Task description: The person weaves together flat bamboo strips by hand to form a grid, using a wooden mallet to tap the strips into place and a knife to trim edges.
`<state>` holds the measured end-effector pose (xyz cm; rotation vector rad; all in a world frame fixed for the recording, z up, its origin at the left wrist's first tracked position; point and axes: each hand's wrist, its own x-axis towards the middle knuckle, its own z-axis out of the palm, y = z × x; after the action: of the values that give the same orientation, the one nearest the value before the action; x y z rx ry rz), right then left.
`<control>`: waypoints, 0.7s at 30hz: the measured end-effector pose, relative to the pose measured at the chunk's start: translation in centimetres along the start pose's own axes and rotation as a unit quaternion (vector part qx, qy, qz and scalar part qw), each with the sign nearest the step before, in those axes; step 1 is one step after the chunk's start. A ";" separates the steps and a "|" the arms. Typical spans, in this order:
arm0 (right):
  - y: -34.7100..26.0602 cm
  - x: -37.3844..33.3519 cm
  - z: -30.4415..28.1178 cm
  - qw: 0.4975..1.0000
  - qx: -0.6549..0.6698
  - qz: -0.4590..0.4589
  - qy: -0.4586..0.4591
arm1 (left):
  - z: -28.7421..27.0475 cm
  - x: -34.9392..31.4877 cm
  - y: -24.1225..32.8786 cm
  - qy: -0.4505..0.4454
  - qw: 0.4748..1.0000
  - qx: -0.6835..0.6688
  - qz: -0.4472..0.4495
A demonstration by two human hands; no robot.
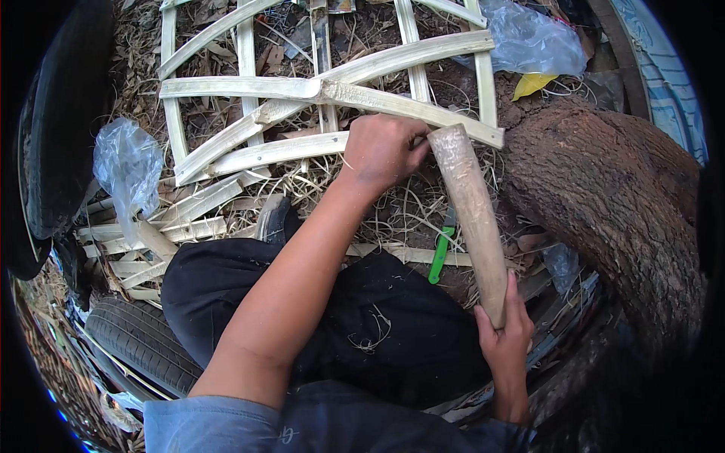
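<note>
The right hand [504, 332] is clenching the near end of a thick wooden club [472, 219], while the left hand [381, 151] is closing around something small against the bamboo lattice [332, 98] at the club's far end; what it grips is hidden. The club is lying right of centre, its long axis running from near right to far left, head pointing toward the lattice. Striking well probably means keeping the left fingers clear and the club's face square. A green-handled tool [440, 257] is resting beside a tree trunk [604, 189].

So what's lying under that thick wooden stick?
Under the wooden stick lie dry straw and a green-handled tool. The stick covers the tool's upper end, so that end cannot be seen.
</note>
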<state>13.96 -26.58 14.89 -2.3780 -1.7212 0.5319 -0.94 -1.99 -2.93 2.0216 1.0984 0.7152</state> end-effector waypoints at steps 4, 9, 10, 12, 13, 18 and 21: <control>0.5 -0.2 0.5 1.000 0.006 -0.013 -0.025 | 0.5 0.5 -0.2 0.021 0.999 0.014 0.022; 0.4 -0.6 0.1 0.997 0.014 0.048 -0.058 | 0.3 0.1 0.0 0.027 1.000 -0.002 0.013; 0.5 -0.9 0.1 0.999 0.031 0.011 -0.009 | 0.4 0.2 0.1 0.026 0.999 -0.002 0.018; 0.1 -0.3 0.1 1.000 0.020 0.014 -0.013 | 0.3 0.3 0.3 0.023 0.999 -0.002 0.023; -0.1 -0.1 0.4 1.000 0.008 0.018 -0.014 | 0.3 0.3 0.0 0.024 0.999 0.001 0.025; 0.0 -0.5 0.4 0.994 0.051 0.067 -0.073 | 0.1 0.0 -0.8 0.016 0.997 -0.020 0.067; 0.1 -0.6 0.7 0.998 0.051 0.018 -0.014 | 0.0 0.0 -0.9 0.014 0.997 -0.030 0.066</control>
<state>13.60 -27.26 14.38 -2.3452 -1.6237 0.6455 -1.31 -1.64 -3.62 2.0523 0.9531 0.8371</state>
